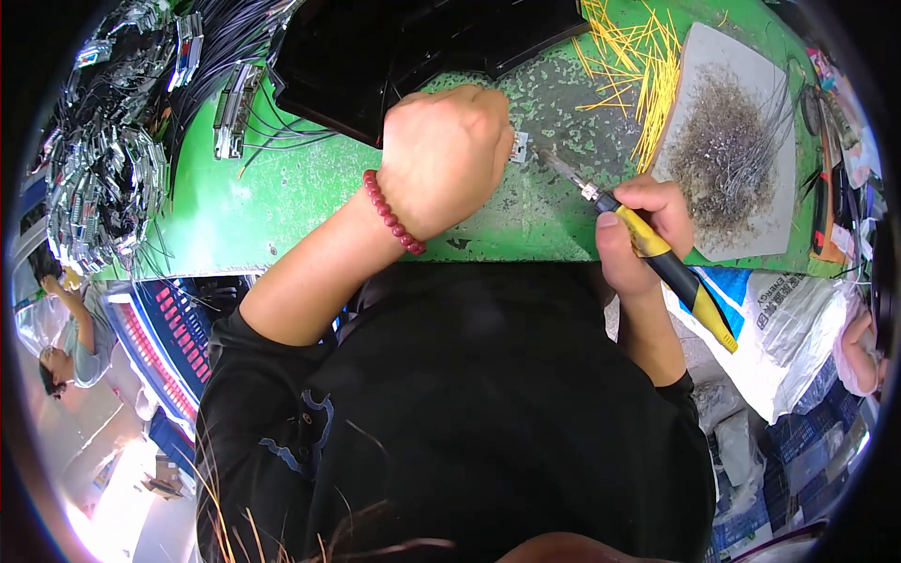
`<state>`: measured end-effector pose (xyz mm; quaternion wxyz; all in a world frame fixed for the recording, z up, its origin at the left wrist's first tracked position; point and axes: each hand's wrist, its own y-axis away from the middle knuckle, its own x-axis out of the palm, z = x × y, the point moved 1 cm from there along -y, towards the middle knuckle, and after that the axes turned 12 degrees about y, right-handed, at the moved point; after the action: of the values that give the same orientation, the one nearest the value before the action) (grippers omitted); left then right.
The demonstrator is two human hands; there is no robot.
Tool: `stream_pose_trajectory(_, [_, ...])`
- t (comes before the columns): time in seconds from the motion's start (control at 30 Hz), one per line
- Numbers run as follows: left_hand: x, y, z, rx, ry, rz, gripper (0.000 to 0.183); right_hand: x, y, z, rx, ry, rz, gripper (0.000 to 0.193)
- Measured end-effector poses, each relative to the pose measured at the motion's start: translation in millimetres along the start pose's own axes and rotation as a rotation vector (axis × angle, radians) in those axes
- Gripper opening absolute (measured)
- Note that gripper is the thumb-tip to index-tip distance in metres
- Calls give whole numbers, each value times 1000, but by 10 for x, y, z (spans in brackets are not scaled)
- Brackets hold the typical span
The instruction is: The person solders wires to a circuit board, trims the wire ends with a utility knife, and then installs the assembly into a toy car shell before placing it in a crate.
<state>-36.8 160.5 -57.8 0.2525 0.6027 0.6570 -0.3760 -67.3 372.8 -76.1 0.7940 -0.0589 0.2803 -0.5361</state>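
Green worktop [282,202], scuffed and flecked with grey residue, fills the upper part of the head view. Left hand [446,155] is clenched into a fist, knuckles up, with a red bead bracelet [392,214] at the wrist. A small metal part [519,147] pokes out just past the left fingers, pinned on the worktop; what else the fist encloses cannot be told. Right hand [648,225] grasps a soldering iron [657,249] by its yellow-and-black handle, fingers wrapped pen-style. The iron's tip points toward the metal part and sits near it, just short of contact as far as the frame shows.

Beyond the right fingers: a grey pad [727,141] heaped with fine wire trimmings, and a scatter of yellow sleeving pieces [638,66]. Beyond the left fingers: a black tray [413,47] and bundles of black leads with metal connectors [103,169].

Progress, as a judgement: the part is positioned and the iron is lined up; the joint itself does not appear made yet. The large bundle suggests many pieces remain.
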Motion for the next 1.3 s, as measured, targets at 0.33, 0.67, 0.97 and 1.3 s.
stream_pose_trajectory(0.33, [6, 12, 20, -4, 42, -24, 11, 54, -78, 11, 17, -19, 45, 21])
stream_pose_trajectory(0.67, [-13, 11, 32, 16, 99, -45, 10, 43, -85, 6, 38, 15, 48, 20])
stream_pose_trajectory(0.97, [-12, 1, 36, 34, 119, -53, 10, -18, 36, -43, 43, -88, -77, 26])
stream_pose_trajectory(1.3, [-4, 10, 11, 39, 106, -73, 10, -22, 66, -54, 61, -120, -126, 27])
